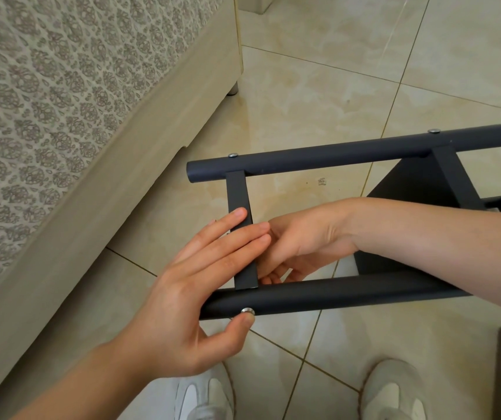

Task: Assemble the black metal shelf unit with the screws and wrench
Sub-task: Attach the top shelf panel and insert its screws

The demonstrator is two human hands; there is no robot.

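Screw-seating, I'd say: left hand (182,304) flat-fingered on the crossbar (238,195), thumb at the screw (247,311); right hand (303,241) curls behind, grip unclear. Next needs the wrench.

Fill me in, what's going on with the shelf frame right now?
A person's left hand lays straight fingers across the flat crossbar, with its thumb against a screw in the near tube. The right hand reaches in at that same joint with its fingers curled; whether they hold anything is hidden. The far tube already carries two screws.
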